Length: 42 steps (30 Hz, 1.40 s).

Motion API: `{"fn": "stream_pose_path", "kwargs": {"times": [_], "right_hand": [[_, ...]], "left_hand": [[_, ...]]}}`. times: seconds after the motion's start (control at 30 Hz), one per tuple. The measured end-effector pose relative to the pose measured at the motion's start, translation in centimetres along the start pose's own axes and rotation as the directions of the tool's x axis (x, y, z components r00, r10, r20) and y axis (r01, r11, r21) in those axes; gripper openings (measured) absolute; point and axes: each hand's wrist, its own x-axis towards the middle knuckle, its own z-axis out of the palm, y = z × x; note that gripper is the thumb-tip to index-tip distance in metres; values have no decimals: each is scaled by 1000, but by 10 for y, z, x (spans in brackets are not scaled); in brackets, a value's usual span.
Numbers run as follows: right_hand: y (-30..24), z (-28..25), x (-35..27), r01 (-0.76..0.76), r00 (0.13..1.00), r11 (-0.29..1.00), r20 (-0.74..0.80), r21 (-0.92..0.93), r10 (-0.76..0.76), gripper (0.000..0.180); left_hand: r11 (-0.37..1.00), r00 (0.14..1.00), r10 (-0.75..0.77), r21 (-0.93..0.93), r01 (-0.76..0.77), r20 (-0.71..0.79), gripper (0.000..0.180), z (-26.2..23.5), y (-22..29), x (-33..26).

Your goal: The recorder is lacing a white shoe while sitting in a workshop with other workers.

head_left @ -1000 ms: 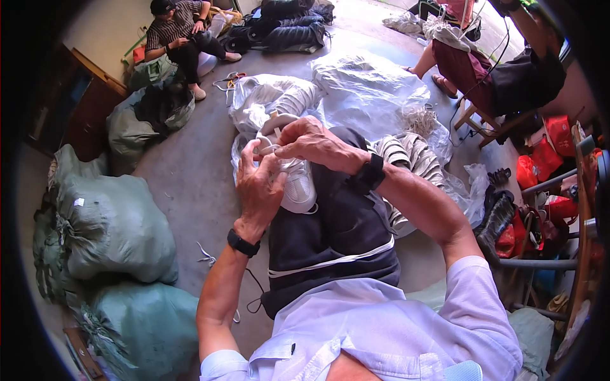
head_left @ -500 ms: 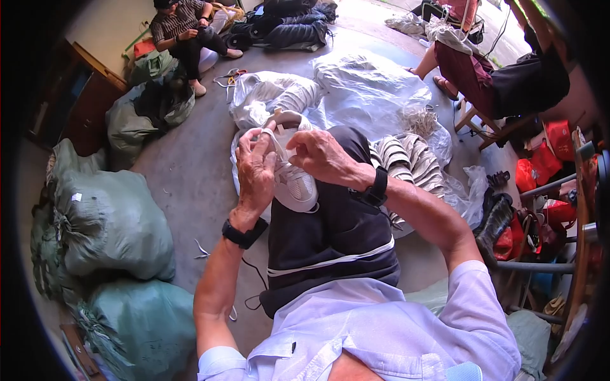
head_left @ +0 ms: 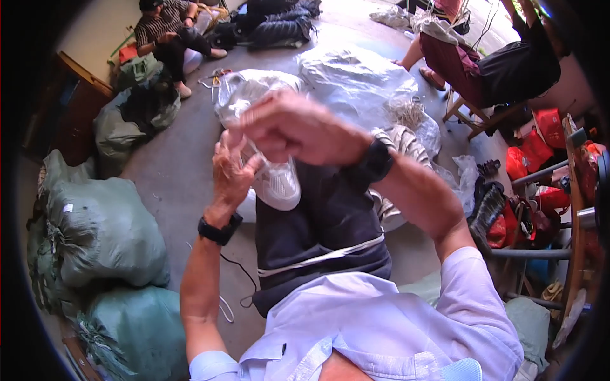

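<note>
A white sneaker (head_left: 280,185) rests toe toward me on my dark-trousered lap. My left hand (head_left: 230,170) is at its left side, thumb against the upper and fingers bent around the edge. Above the sneaker's opening, my right hand (head_left: 289,130) is raised and smeared by motion. Its fingers are curled closed, their tips near those of my left hand; what they pinch cannot be made out. A thin white strand shows between the hands, perhaps a lace. My right hand hides the heel and most of the opening.
Clear plastic bags (head_left: 356,76) lie ahead, beside stacked pale shoe parts (head_left: 400,143). Bulging green sacks (head_left: 108,232) stand at left. A metal-framed rack (head_left: 534,253) with red items is at right. Two other people (head_left: 166,32) sit farther off.
My right hand has lifted and swung left across the sneaker's opening, blurring. My left hand has shifted left and slightly lower along the shoe. The whole view has moved slightly.
</note>
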Motion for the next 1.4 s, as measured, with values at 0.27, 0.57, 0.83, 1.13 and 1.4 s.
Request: {"fn": "stream_pose_path", "kwargs": {"times": [0.27, 0.57, 0.83, 1.13, 1.4], "right_hand": [[-164, -5, -58, 356, 922, 934, 151, 33, -356, 22], [-162, 35, -91, 331, 924, 942, 224, -59, -311, 45], [-148, 16, -123, -242, 897, 814, -442, -528, -20, 64], [-138, -119, -204, -512, 596, 757, -803, -405, -26, 56], [-123, -145, -238, -125, 696, 982, -718, -138, -12, 45]], "left_hand": [[978, 976, 156, 159, -132, -149, 54, -6, 47, -4], [895, 948, 260, 324, -308, 184, 20, -19, 69, 30], [967, 933, 132, -249, -48, 336, 19, -5, 29, 37], [872, 843, -45, -391, 295, 536, 31, -23, 36, 44], [320, 813, 35, -777, 541, 581, 25, -67, 43, 46]]}}
